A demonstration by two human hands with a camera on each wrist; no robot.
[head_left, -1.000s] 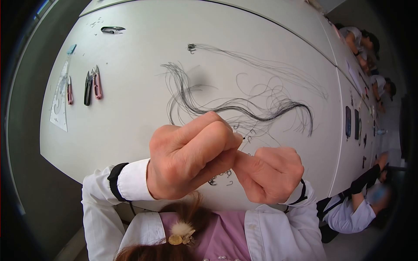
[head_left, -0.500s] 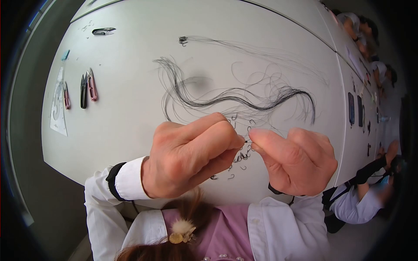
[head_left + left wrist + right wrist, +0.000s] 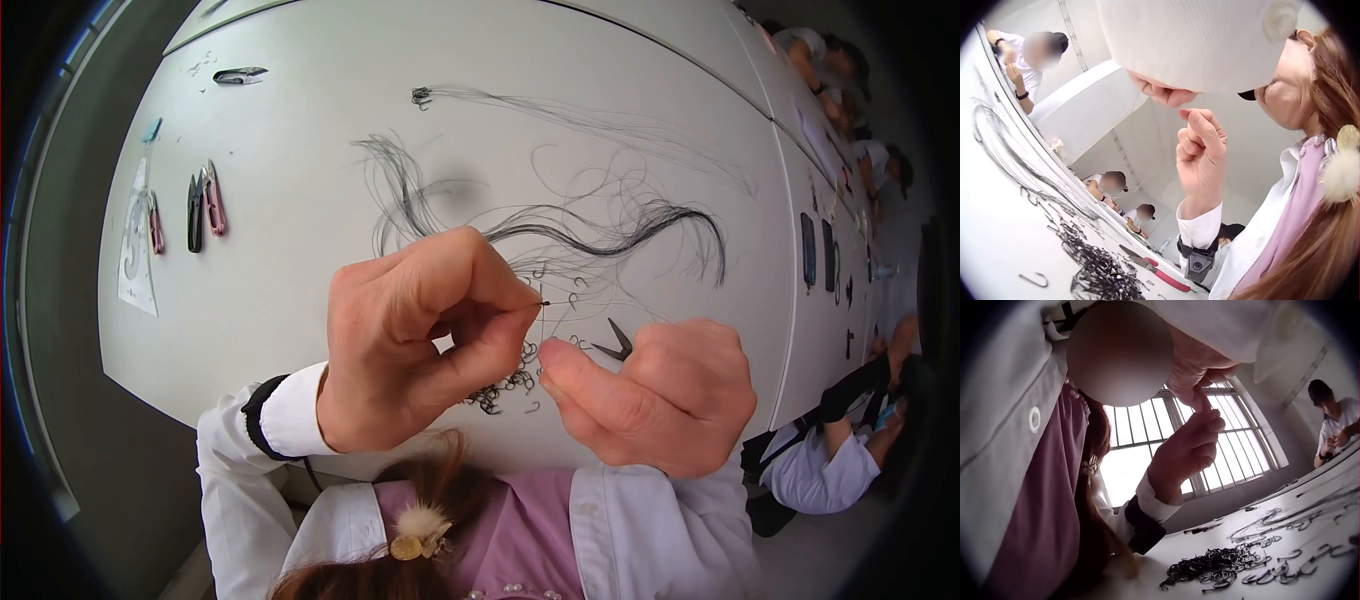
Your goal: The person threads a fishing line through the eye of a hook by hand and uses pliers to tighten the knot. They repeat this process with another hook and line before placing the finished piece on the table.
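Observation:
In the head view my left hand [image 3: 420, 330] pinches a small dark hook end [image 3: 545, 303] between thumb and index finger. Just to its right, my right hand [image 3: 655, 395] has thumb and index finger pressed together on a thin line that runs up to the hook; the other fingers are curled. Beneath and between the hands lies a pile of dark hooks [image 3: 1107, 275], partly hidden in the head view. A bundle of dark thread [image 3: 590, 245] lies in waves beyond them.
Pliers [image 3: 1160, 273] lie beside the pile. Hooks with long lines [image 3: 421, 97] lie at the far side. Snips [image 3: 194, 215], a black pair [image 3: 240, 76] and a clear ruler [image 3: 137, 250] are at the left. Other people [image 3: 820, 470] sit at the right.
My hands parted, then the right moved down and slightly left. The left hand turned, opening a gap between its finger and thumb bases. Plier tips came into view by the right hand.

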